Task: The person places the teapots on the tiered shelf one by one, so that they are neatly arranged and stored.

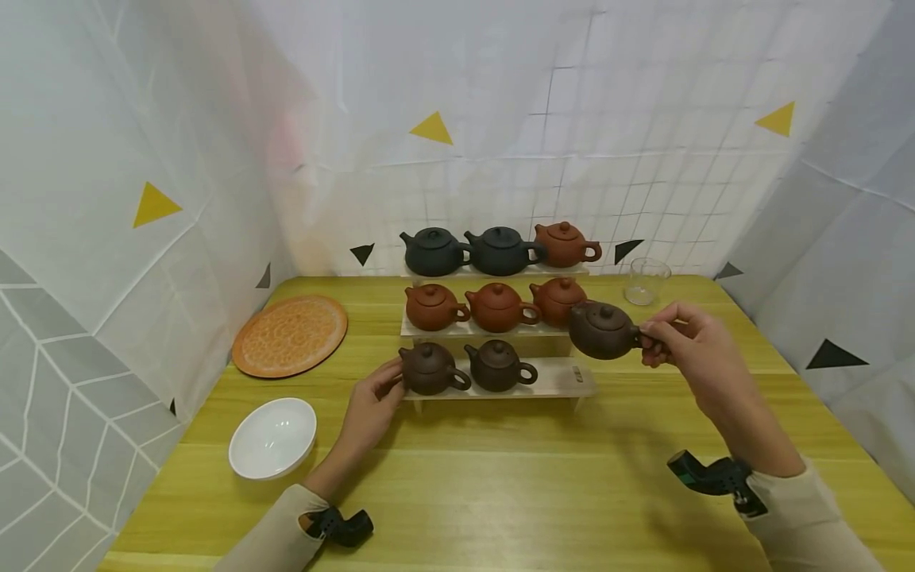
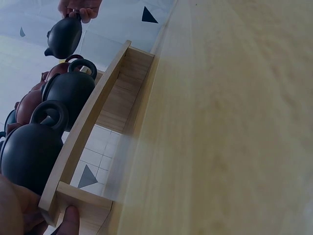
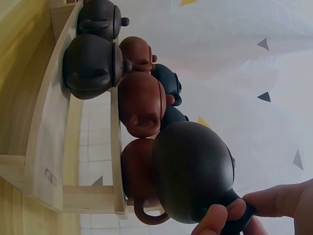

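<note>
My right hand (image 1: 696,349) pinches the handle of a dark brown teapot (image 1: 602,330), holding it in the air in front of the right end of the stand. In the right wrist view the round teapot (image 3: 193,171) hangs beside a reddish one. At the left end of the tiered wooden stand (image 1: 550,377), my left hand (image 1: 373,401) grips the bottom shelf, its thumb (image 2: 69,220) against the support below the board. Next to those fingers sits one dark brown teapot (image 1: 429,369); another dark brown teapot (image 1: 498,367) stands to its right.
Reddish teapots (image 1: 495,308) line the middle tier. Above them stand two black teapots (image 1: 434,253) and a reddish teapot (image 1: 565,245). A white bowl (image 1: 273,438) and a round orange patterned mat (image 1: 289,338) lie left. A clear glass (image 1: 646,282) stands back right.
</note>
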A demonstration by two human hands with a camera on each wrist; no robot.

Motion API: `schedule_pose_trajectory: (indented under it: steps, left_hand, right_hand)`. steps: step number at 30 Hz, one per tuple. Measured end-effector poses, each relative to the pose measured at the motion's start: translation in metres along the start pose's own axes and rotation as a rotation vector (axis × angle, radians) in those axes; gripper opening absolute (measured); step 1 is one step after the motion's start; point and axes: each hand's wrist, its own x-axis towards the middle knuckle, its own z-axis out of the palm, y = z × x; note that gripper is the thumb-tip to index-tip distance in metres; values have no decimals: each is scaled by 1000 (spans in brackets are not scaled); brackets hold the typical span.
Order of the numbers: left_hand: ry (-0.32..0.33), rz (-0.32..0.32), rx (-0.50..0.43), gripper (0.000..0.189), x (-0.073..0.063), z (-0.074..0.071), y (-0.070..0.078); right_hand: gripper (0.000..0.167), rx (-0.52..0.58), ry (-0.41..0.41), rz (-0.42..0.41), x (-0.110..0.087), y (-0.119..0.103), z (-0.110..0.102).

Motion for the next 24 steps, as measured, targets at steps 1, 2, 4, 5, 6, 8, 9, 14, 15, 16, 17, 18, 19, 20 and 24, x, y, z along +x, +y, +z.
schedule_pose_trajectory:
  steps: [1, 2, 4, 5, 6, 8, 9, 14, 15, 16, 17, 18, 19, 20, 24]
  left_hand:
    - [0, 4, 0, 33, 0, 0, 0]
    - [-1, 6, 1, 33, 0, 0, -1]
    - [-2, 10, -1, 33, 0, 0, -1]
    - [-1, 9, -4, 33, 0, 0, -1]
    - [-1, 7, -7, 33, 0, 0, -1]
    - [-2, 1, -10, 33, 0, 0, 0]
    - [-2, 0, -11, 33, 0, 0, 0]
    - [-3, 4, -11, 33, 0, 0, 0]
    - [-2, 7, -11, 33, 1, 0, 0]
    - [-1, 14, -9, 32, 0, 0, 0]
    - [-1, 22, -8, 32, 0, 0, -1]
    - [0, 27, -6, 32, 0, 0, -1]
    - [1, 32, 0, 32, 0, 0, -1]
    - [4, 34, 6, 32, 1, 0, -1]
    - [4, 25, 13, 32, 1, 0, -1]
  right_hand:
    - [19, -6, 0, 0, 0, 1, 0]
    - [19, -13, -3, -2, 0, 1, 1]
    - [19, -20, -11, -5, 0, 3, 1]
    - [18, -17, -14, -4, 0, 4, 2]
    - [17, -13, -18, -3, -1, 4, 2]
    - [16, -3, -26, 2, -1, 6, 3]
    - [16, -3, -28, 5, -1, 7, 3]
    - [18, -3, -45, 7, -2, 11, 6]
    - [18, -6, -47, 6, -2, 12, 7]
    - [18, -8, -51, 5, -2, 12, 7]
    - [18, -14, -54, 4, -2, 13, 8]
    - [18, -24, -57, 4, -2, 13, 8]
    - [18, -31, -59, 3, -2, 13, 9]
    - [18, -35, -62, 1, -2, 13, 9]
    - [16, -35, -77, 0, -2, 15, 11]
